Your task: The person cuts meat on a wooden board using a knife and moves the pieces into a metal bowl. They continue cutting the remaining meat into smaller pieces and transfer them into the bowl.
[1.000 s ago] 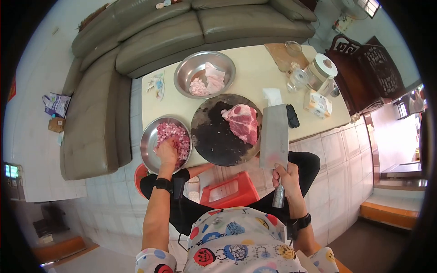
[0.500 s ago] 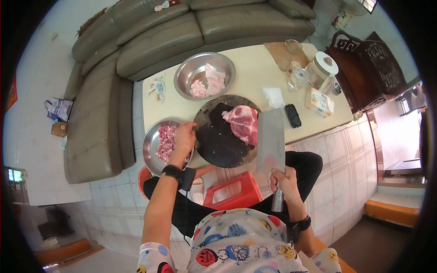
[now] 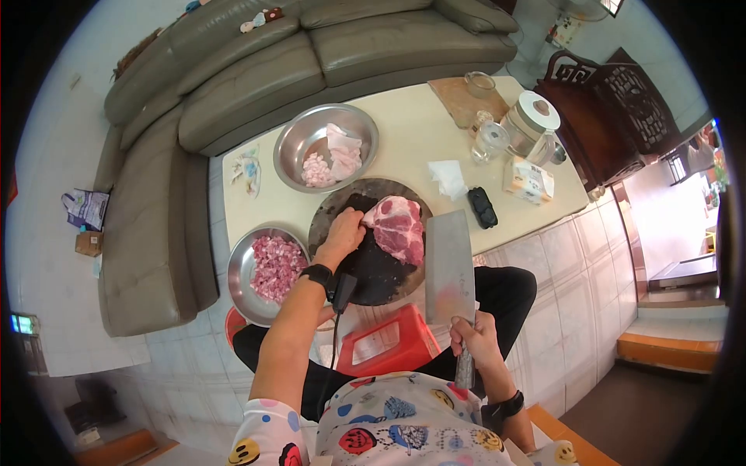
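Observation:
A large piece of raw meat (image 3: 398, 233), red with pale fat, lies on the round, dark-stained cutting board (image 3: 326, 213). My left hand (image 3: 342, 237) is over the board with its fingers closed at the meat's left edge; the fingertips are partly hidden. In my right hand (image 3: 478, 340) is the handle of a broad cleaver (image 3: 449, 264), its blade pointing away from me past the board's right side. Left of the board, a metal bowl (image 3: 242, 268) holds diced meat (image 3: 277, 268). Behind the board, another metal bowl (image 3: 289, 147) contains pale fat pieces (image 3: 343, 151).
The cream table (image 3: 412, 120) bears a black case (image 3: 482, 207), a white tissue (image 3: 447, 179), a tissue pack (image 3: 528, 180), a glass jug (image 3: 531, 124) and a wooden board (image 3: 458, 101). A red stool (image 3: 388, 342) stands near my knees. A sofa (image 3: 249, 93) lines the far side.
My left hand has moved right, from above the diced-meat bowl to the meat's left edge. The cleaver stays in my right hand. The whole view has shifted slightly.

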A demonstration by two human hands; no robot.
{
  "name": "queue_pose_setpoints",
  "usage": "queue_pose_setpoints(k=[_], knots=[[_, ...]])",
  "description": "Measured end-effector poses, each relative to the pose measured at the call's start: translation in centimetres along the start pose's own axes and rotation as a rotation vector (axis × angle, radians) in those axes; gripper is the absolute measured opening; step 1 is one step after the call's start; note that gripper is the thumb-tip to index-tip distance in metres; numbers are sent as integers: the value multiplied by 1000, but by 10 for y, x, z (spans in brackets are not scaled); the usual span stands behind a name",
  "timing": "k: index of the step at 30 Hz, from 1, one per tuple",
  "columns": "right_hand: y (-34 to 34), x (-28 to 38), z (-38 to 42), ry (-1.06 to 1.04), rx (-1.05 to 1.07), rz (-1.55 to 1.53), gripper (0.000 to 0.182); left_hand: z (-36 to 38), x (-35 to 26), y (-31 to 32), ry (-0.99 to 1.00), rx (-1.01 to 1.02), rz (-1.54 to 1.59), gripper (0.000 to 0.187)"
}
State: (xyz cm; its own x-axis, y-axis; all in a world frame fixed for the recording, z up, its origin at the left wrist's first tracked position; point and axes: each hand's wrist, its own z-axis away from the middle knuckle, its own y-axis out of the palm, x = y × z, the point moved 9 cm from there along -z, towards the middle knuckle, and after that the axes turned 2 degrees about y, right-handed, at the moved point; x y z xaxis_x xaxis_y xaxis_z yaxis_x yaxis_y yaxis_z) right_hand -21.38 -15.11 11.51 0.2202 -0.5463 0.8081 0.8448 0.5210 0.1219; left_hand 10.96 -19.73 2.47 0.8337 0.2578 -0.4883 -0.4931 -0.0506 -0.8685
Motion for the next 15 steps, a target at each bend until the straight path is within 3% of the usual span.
queue_pose_setpoints(k=[2,5,6,8,10,12,15], knots=[[1,2,0,-15,-12,25,13,13,12,9,-18,-59,-16,29],[9,8,3,-41,5,21,13,47,37,24,-233,-179,669,17],[12,8,3,-40,8,20,13,59,28,21,-236,-179,667,17],[25,8,3,-72,85,84,12,98,27,24,-540,-365,1291,17],[36,7,0,-82,116,205,13,116,22,32,-567,-387,1302,18],[49,4,-5,-96,148,332,14,120,11,24,-458,-383,1058,21],[67,3,-11,-117,183,471,18,113,17,33,-373,-403,1029,23]])
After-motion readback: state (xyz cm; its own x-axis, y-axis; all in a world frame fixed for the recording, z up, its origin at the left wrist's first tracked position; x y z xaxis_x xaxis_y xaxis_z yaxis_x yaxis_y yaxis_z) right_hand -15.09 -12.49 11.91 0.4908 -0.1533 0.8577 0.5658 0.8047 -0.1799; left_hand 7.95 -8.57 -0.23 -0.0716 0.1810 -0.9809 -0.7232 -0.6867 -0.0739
